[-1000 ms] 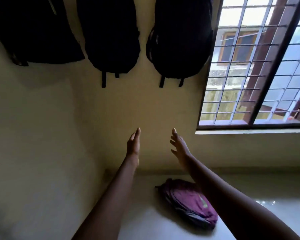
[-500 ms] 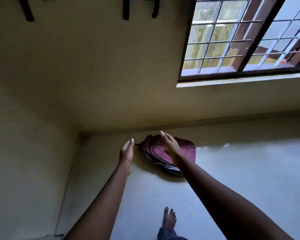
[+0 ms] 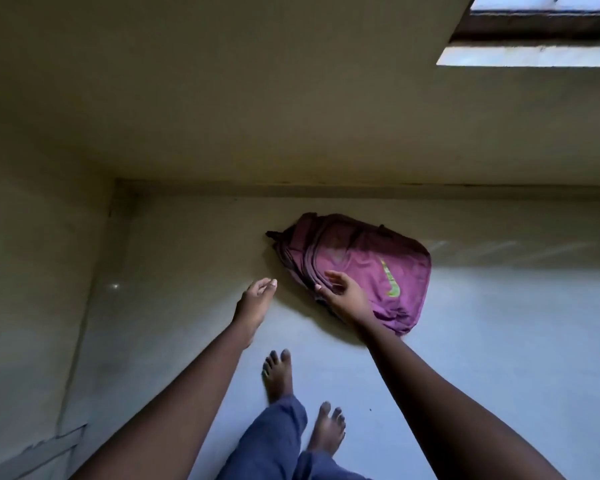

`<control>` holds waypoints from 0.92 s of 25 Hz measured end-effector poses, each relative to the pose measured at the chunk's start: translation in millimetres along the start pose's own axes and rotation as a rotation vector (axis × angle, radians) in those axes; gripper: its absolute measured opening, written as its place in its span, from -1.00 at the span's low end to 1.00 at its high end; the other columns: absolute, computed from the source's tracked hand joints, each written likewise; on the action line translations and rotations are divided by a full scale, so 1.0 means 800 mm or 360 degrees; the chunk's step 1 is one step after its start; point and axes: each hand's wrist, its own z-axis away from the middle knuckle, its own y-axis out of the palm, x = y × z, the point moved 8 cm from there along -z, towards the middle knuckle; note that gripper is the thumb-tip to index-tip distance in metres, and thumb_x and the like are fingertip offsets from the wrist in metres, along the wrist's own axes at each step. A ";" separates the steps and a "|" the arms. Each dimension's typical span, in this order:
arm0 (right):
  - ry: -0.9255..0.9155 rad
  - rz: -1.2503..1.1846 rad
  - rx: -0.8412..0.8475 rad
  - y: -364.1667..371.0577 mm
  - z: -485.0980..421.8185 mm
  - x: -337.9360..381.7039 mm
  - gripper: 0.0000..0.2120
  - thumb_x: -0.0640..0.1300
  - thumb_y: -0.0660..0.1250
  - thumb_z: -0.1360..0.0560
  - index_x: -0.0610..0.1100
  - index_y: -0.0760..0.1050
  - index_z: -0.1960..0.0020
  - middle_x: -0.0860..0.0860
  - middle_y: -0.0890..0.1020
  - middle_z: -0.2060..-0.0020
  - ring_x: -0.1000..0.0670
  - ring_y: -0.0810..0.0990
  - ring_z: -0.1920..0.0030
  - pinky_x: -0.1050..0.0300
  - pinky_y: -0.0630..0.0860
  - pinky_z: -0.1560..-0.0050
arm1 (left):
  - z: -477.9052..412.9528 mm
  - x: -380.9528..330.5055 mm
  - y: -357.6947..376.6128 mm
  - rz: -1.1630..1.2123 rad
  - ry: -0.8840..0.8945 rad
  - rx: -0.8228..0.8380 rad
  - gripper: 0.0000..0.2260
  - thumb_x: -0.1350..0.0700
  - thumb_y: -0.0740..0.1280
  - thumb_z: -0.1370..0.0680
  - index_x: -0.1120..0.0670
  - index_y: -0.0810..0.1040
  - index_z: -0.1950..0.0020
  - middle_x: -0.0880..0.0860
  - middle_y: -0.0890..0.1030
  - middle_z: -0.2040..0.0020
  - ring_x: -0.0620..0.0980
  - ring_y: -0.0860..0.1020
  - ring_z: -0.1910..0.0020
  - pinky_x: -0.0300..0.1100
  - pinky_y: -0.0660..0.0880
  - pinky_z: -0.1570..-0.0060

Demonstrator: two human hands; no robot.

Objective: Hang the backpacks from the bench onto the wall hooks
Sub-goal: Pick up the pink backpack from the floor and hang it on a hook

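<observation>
L hand (image 3: 257,301) open, free | R hand (image 3: 345,296) open over purple backpack (image 3: 371,258)

- A purple backpack (image 3: 368,261) with a lime-green logo lies flat on the pale floor (image 3: 499,341), close to the wall (image 3: 222,98).
- The right hand (image 3: 347,296) is at the backpack's near-left edge, fingers loosely spread; contact is unclear.
- The left hand (image 3: 255,299), fingers straight, is just left of the backpack, apart from it.
- Two bare feet (image 3: 278,374) stand on the near side of the backpack.

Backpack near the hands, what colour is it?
The backpack is purple with a yellow-green logo, head view.
</observation>
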 end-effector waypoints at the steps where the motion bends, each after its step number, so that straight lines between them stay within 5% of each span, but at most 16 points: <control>1: 0.0016 0.0101 0.0012 0.011 -0.037 -0.023 -0.51 -0.09 0.40 -0.45 -0.22 0.41 -0.32 -0.15 0.52 -0.28 -0.06 0.48 -0.30 0.07 0.38 -0.35 | -0.037 0.018 0.009 -0.0022 -0.0054 -0.0004 -0.65 0.03 0.20 -0.58 0.13 0.43 -0.33 0.14 0.49 -0.33 0.09 0.47 -0.30 -0.13 0.34 -0.26; 6: 0.0101 0.0326 0.0010 0.072 -0.225 -0.140 -0.35 0.02 0.40 -0.42 -0.18 0.28 -0.41 -0.15 0.32 -0.41 -0.08 0.31 -0.42 0.14 0.23 -0.43 | -0.224 0.092 0.059 -0.0214 -0.0156 -0.0048 -0.64 0.03 0.22 -0.57 0.13 0.43 -0.33 0.12 0.52 -0.31 0.07 0.48 -0.28 -0.23 0.34 -0.13; 10: -0.0074 0.1077 0.0028 0.124 -0.321 -0.193 -0.19 0.10 0.37 -0.41 -0.05 0.04 -0.52 -0.14 0.06 -0.52 -0.17 0.04 -0.52 -0.06 0.11 -0.49 | -0.315 0.129 0.088 -0.0278 -0.0136 -0.0041 -0.62 0.03 0.23 -0.57 0.12 0.39 -0.36 0.12 0.53 -0.31 0.08 0.47 -0.28 -0.20 0.35 -0.17; 13: -0.0166 0.1407 -0.0118 0.151 -0.357 -0.218 -0.39 -0.19 0.14 -0.55 0.03 -0.02 -0.52 -0.16 0.01 -0.54 -0.25 0.06 -0.51 -0.14 0.19 -0.44 | -0.353 0.176 0.095 -0.0279 -0.0206 -0.0046 -0.63 0.04 0.23 -0.57 0.11 0.39 -0.36 0.11 0.53 -0.30 0.08 0.46 -0.29 -0.21 0.34 -0.15; 15: -0.0175 0.1368 -0.0156 0.153 -0.352 -0.219 -0.41 -0.31 0.06 -0.54 0.07 0.07 -0.50 -0.12 0.10 -0.53 -0.24 0.26 -0.44 -0.11 0.37 -0.30 | -0.347 0.201 0.094 -0.0197 -0.0267 -0.0029 -0.64 0.06 0.22 -0.58 0.11 0.38 -0.35 0.12 0.53 -0.30 0.08 0.48 -0.27 -0.21 0.34 -0.12; 18: -0.0159 0.1295 -0.0067 0.131 -0.317 -0.202 -0.48 -0.23 0.15 -0.53 0.11 0.21 -0.43 -0.12 0.46 -0.35 -0.24 0.58 -0.15 -0.05 0.52 -0.03 | -0.310 0.208 0.095 0.0148 -0.0443 0.0018 -0.63 0.07 0.20 -0.59 0.14 0.36 -0.38 0.13 0.51 -0.28 0.06 0.50 -0.19 -0.18 0.32 -0.10; 23: -0.0296 0.1329 0.0193 0.082 -0.178 -0.110 -0.59 0.02 0.21 -0.49 0.06 0.31 -0.34 -0.15 0.67 -0.01 -0.26 0.61 -0.01 -0.02 0.46 0.14 | -0.181 0.136 0.079 0.0649 -0.0610 -0.0053 -0.51 -0.04 0.25 -0.55 0.10 0.28 -0.42 0.06 0.49 -0.27 0.07 0.47 -0.22 -0.10 0.37 -0.14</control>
